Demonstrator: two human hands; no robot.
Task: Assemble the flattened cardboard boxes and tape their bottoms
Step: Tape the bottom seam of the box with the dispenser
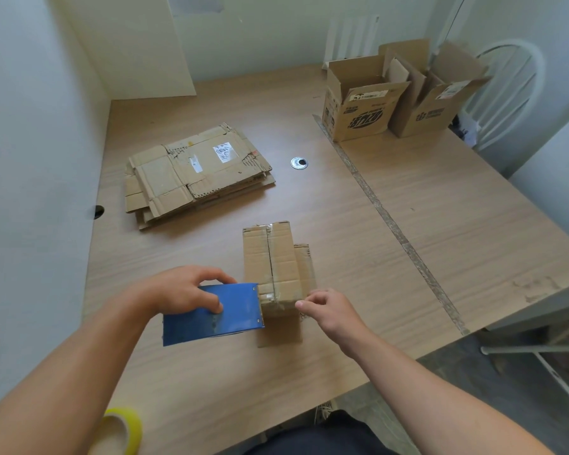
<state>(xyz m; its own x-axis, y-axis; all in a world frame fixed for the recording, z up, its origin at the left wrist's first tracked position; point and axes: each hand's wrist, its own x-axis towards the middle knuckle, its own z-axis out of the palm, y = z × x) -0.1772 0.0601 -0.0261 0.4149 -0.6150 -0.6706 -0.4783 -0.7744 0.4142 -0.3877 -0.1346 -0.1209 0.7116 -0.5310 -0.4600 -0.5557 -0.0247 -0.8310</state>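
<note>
The small box sits near the centre of the table, taped flaps upward. The left hand grips the blue tape dispenser, whose right end touches the box's near left edge. The right hand, fingers curled, is at the box's near right corner; whether it pinches anything cannot be told. The flattened stack lies far left.
</note>
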